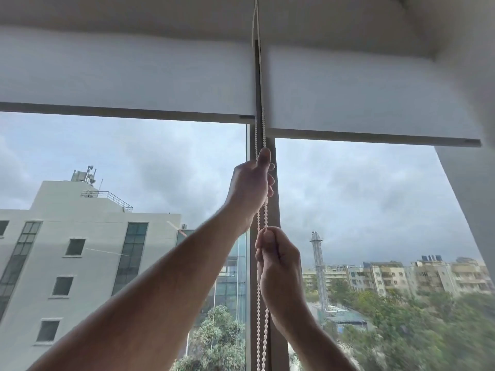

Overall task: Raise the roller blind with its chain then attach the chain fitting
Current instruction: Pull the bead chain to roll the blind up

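Note:
A white beaded chain (pixel 265 218) hangs in two strands in front of the grey window mullion (pixel 274 210), running up between two white roller blinds. My left hand (pixel 250 187) is raised and closed around the chain just below the blinds. My right hand (pixel 278 266) grips the chain lower down, thumb on top. The right roller blind (pixel 361 97) hangs with its bottom bar a little lower than that of the left roller blind (pixel 128 76). Both blinds cover only the top of the window. No chain fitting is visible.
The white ceiling recess (pixel 321 20) holds the blind rolls above. A white wall (pixel 471 183) closes the window on the right. Through the glass I see a pale building (pixel 80 250), trees and cloudy sky.

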Tool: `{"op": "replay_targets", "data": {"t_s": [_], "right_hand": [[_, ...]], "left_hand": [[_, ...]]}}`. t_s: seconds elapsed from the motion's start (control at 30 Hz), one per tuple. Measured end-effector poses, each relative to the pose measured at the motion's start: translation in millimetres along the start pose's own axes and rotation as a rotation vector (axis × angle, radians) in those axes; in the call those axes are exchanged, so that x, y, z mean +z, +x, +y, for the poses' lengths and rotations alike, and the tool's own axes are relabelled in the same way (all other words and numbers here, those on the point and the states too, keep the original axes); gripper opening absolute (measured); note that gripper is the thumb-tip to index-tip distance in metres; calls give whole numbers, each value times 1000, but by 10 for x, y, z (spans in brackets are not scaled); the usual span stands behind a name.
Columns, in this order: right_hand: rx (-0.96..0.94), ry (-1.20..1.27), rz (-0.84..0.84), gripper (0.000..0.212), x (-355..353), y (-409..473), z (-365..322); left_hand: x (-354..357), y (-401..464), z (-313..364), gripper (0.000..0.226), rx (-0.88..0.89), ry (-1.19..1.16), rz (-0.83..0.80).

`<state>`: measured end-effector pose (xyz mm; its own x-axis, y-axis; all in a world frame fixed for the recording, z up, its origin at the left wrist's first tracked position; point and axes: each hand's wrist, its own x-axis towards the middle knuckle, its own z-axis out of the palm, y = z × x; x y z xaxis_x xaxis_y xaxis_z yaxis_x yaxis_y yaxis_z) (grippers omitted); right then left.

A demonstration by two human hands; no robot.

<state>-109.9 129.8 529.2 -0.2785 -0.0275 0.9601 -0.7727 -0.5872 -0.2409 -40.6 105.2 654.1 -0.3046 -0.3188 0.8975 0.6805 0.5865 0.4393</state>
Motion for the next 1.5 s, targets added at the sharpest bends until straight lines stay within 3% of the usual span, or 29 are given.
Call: {"op": "replay_targets", "data": {"t_s": [0.13, 0.3, 0.5, 0.8, 0.93, 1.07, 1.17, 1.27, 1.37, 1.5], "right_hand": [[6, -27, -107, 33, -63, -36, 14], [274, 235, -379, 40, -254, 216, -79], [324, 199, -177, 61, -234, 862, -401], [434, 343, -106, 33, 118, 1398, -846], [298, 295, -25, 40, 180, 1341, -748], [120, 257, -55, 36, 228, 1249, -724], [35, 234, -87, 30, 242, 1205, -787], [-63, 121, -77, 28, 177, 1153, -833], [-119, 32, -104, 33, 77, 1026, -801], [-95, 101, -184, 41, -4, 771, -700]], "left_hand": [[96, 1, -97, 32, 141, 255, 123], [60, -83, -170, 31, 274, 292, 227], [132, -335, -289, 32, 274, 215, 222], [135, -717, -566, 37, 277, 149, 231], [51, -760, -629, 35, 270, 147, 166], [-141, -720, -670, 33, 276, 128, 63], [-224, -550, -568, 56, 187, 91, 120], [-280, -275, -260, 56, 95, -13, 200], [-314, -48, 88, 61, 75, -73, 82], [-158, 136, 500, 46, 38, -85, -74]]}}
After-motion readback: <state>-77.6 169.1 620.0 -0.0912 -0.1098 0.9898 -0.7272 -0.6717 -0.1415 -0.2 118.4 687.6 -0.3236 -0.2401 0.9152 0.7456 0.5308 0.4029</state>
